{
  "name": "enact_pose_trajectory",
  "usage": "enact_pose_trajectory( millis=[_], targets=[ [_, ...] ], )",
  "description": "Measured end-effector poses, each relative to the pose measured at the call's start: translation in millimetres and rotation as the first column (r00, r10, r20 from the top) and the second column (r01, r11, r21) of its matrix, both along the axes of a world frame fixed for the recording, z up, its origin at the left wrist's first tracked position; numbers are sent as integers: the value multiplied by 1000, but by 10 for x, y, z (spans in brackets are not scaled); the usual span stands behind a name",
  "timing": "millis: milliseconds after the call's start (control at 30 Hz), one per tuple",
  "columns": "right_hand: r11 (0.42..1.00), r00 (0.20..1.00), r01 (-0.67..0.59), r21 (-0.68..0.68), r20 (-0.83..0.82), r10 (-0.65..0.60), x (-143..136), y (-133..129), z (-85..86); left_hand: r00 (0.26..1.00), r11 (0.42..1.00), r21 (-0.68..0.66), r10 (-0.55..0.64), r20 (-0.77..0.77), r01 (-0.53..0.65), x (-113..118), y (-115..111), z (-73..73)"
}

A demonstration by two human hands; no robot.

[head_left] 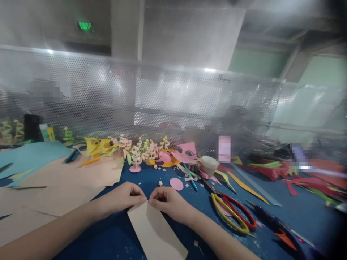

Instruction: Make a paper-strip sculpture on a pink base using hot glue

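A cream strip of paper slants toward me over the blue table, its far edge between my fingertips. My left hand pinches that edge from the left, thumb and fingers closed. From the right, my right hand pinches the same edge, its fingertips close beside the left ones. Just beyond the hands lie a pink paper circle and a small white folded scrap. Large cream sheets spread out beside my left forearm.
Scissors with yellow and red handles and a dark blue glue gun lie at right. Behind stand a white cup, a blue pen and several curled paper trees. A perforated metal screen closes off the back.
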State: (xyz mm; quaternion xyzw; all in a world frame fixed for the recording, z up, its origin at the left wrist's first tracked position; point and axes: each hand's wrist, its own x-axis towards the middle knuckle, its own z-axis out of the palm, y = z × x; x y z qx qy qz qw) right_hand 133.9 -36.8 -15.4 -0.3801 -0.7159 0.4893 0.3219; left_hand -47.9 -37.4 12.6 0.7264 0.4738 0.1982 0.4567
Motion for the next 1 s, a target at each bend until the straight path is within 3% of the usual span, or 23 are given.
enact_pose_trajectory(
  millis=[300, 633, 1000],
  targets=[
    [999, 1000, 17, 32, 23, -18, 4, -3, 8, 998, 1000, 13, 5, 61, -5, 7, 13, -15],
    [1000, 1000, 6, 22, 5, -6, -6, 8, -33, 999, 996, 79, -48, -12, 48, 0, 16, -17],
    [999, 999, 33, 25, 42, -34, -1, -9, 39, 996, 1000, 1, 16, 83, -17, 9, 19, -61]
  ],
)
